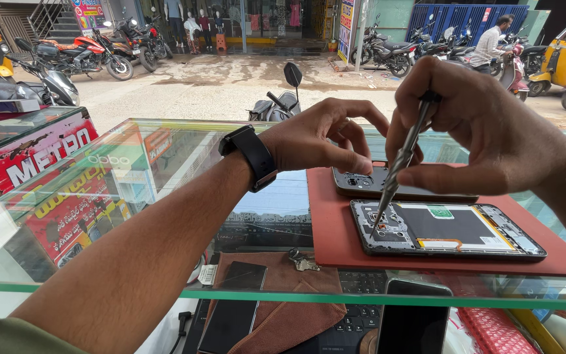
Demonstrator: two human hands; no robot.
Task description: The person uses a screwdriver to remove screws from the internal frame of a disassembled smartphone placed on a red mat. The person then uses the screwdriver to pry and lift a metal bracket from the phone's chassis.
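On the glass counter (132, 196) a red work mat (329, 229) lies toward the right side, and on it rests an opened smartphone (447, 229) with its back off, long axis running left to right along the mat's near edge. The right hand (486, 131) is closed around a slim metal screwdriver (401, 164), held steeply so that its tip comes down on the phone's left end, by the camera housing. Directly behind the phone, touching or just beside it, sits the removed back cover (368, 183), also lying left to right. The left hand (322, 137), wearing a black smartwatch (253, 157) on its wrist, hovers over that cover's left end with thumb and forefinger pinched together; whether they hold a screw I cannot tell. Both hands meet at the phone's left end, the right one nearer.
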